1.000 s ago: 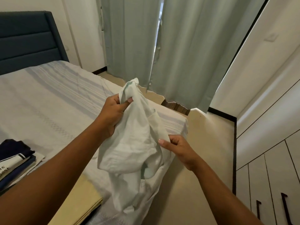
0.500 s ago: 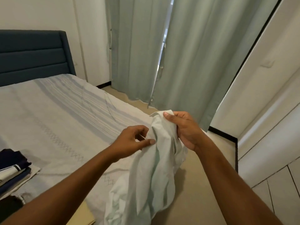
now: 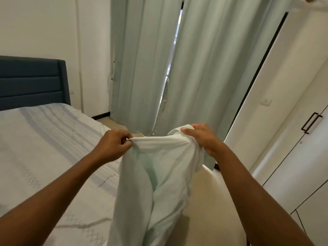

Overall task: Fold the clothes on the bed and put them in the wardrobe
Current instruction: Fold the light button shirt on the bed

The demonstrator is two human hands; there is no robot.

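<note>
Both hands up, pale white-green cotton garment point(image 3: 159, 174) stretched between them!
We've got the left hand point(image 3: 113, 144) pinching one end of the top hem with curled fingers, and the right hand point(image 3: 202, 137) gripping the other end, thumb clamped on top. The cloth hangs straight down below both hands, at the edge of the white patterned bed point(image 3: 44, 148) under our left forearm. Beyond the hands hang pale green curtains point(image 3: 204, 68); right of the right hand stands the white wardrobe point(image 3: 301, 166).
</note>
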